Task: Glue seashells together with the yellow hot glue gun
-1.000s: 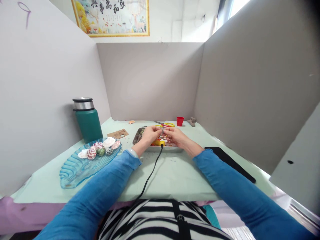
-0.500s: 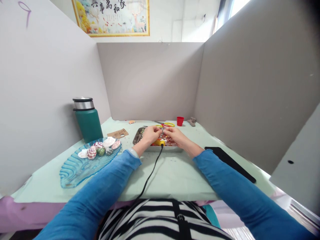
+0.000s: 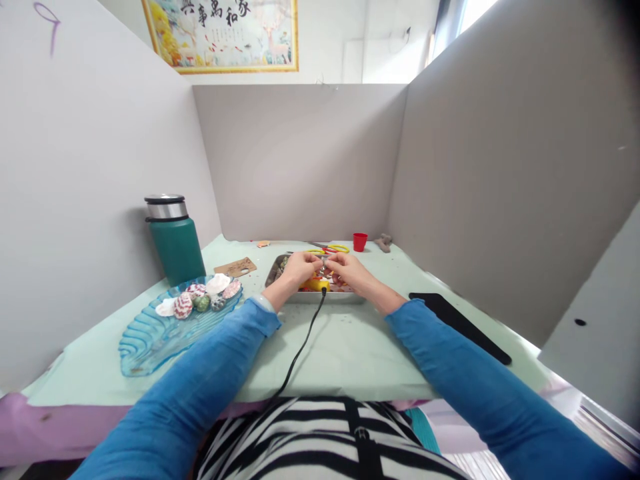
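Observation:
Over a shallow metal tray (image 3: 345, 299) in the middle of the table, my left hand (image 3: 301, 268) and my right hand (image 3: 350, 272) almost meet at the fingertips. Both have their fingers pinched together. Between them is a tiny greyish piece (image 3: 324, 263), too small to name. A yellow tool handle (image 3: 317, 285) with a black cord (image 3: 306, 343) lies in the tray below my hands. Small mixed bits fill the tray's left side, and my hands hide much of the rest.
Left stands a green bottle (image 3: 175, 248) behind a blue glass dish (image 3: 153, 340) of seashells (image 3: 183, 306). A brown card (image 3: 236, 267), yellow-handled scissors (image 3: 338, 249), a red cup (image 3: 360, 242) and a grey object (image 3: 383, 243) lie farther back. A black flat slab (image 3: 460, 328) lies right. Grey panels enclose the table.
My left hand has shifted very slightly to the left, its fingers still pinched close to my right hand's. Nothing else has visibly moved.

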The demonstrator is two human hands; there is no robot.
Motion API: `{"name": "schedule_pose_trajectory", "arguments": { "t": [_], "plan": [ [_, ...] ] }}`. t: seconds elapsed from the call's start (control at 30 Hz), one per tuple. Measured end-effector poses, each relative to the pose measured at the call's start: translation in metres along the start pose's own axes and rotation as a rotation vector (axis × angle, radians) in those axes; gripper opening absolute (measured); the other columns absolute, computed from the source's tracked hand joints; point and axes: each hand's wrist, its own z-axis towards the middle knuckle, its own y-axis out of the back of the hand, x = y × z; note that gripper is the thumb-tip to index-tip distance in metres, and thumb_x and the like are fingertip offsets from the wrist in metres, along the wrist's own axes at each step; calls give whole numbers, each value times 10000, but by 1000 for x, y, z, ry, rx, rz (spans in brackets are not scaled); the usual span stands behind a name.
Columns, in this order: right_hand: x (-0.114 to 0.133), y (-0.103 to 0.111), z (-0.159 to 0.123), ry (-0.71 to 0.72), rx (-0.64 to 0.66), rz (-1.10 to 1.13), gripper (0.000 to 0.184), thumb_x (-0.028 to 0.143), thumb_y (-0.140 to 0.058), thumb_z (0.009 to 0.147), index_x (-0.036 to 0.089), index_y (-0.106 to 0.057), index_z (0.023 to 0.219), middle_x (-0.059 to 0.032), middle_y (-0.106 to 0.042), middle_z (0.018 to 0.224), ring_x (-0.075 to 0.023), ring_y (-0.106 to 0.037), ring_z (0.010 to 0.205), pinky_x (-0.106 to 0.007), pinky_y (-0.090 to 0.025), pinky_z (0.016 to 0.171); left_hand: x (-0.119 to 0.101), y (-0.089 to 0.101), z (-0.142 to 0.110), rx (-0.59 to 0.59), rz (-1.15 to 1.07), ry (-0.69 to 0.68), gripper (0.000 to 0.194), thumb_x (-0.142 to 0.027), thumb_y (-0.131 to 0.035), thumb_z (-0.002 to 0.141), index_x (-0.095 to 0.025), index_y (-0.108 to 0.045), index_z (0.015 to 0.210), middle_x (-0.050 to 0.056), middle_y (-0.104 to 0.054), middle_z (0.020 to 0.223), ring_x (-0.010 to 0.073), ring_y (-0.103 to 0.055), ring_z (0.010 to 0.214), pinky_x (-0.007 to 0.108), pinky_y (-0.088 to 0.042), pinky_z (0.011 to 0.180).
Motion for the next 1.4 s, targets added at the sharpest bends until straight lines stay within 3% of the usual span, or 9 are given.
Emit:
{"name": "schedule_pose_trajectory", "arguments": {
  "t": [0.33, 0.7, 0.87, 1.07, 1.4],
  "plan": [
    [-2, -1, 0, 45, -15, -127, 59, 206, -529, 865, 178, -502, 820, 31, -595, 666, -41, -462, 435, -149, -364, 374, 2, -2, 2, -22, 60, 8, 27, -158, -588, 651, -150, -575, 629, -44, -458, 482, 79, -401, 461, 213, -316, 483],
    [2, -3, -5, 14, -43, -212, 66, 234, -530, 864, 191, -501, 823, 50, -539, 566, -64, -459, 409, -162, -351, 358, 8, -2, 8, -66, 202, -62, 43, -197, -617, 668, -156, -628, 665, -9, -596, 598, 101, -495, 542, 207, -365, 529],
    [4, -3, -5, -32, -24, -148, 73, 243, -535, 866, 191, -506, 824, 52, -534, 550, -59, -440, 387, -157, -321, 344, 9, -2, 8, -59, 150, -16, 37, -191, -624, 669, -155, -632, 661, -26, -530, 516, 99, -464, 495, 214, -352, 507],
    [6, 2, -5, -75, 73, -125, 63, 227, -526, 879, 177, -548, 847, 22, -599, 669, -40, -477, 414, -141, -342, 355, 2, -2, 3, -51, 20, 20, 108, -230, -631, 703, -147, -614, 636, -44, -435, 429, 85, -383, 428, 218, -302, 466],
    [6, 1, -6, -37, 28, -159, 79, 248, -596, 848, 169, -587, 847, 71, -486, 487, -51, -438, 379, -144, -325, 358, 8, -3, 7, -41, 22, -17, 162, -297, -650, 735, -141, -626, 699, -35, -481, 483, 72, -400, 433, 204, -313, 465]
  ]
}}
